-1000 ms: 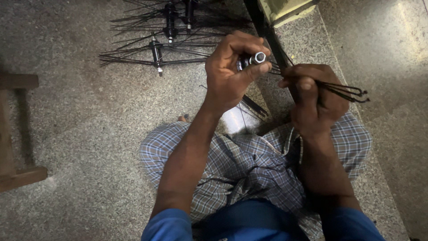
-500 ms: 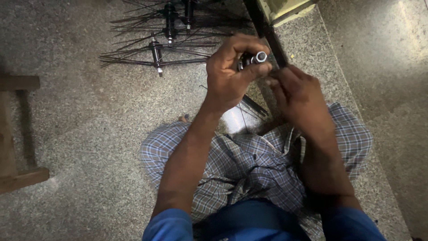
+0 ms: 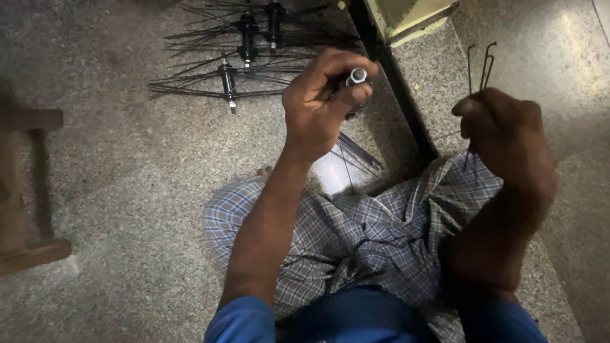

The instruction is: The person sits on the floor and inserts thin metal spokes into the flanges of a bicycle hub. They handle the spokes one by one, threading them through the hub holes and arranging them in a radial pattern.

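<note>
Speckled stone floor is lying under the seated person, whose checked cloth is covering the lap; the left hand is closing round a dark hub, its shiny axle end poking up past the thumb and fingers; the right hand is pinching a few thin spokes, their bent heads standing above the knuckles, well apart from the hub. More loose spokes are lying on the floor just below the left hand, and three hubs already bristling with spokes are resting farther out; a wooden frame is sitting at the left edge. Judging from this, the thin spokes are likely to slip or fan out of that light pinch, since several are being gripped together; one dropping could roll among the loose ones; a wobbling hub, held only by one hand in the air, could make a spoke miss its flange hole or bend; the dim light is adding to that risk.
</note>
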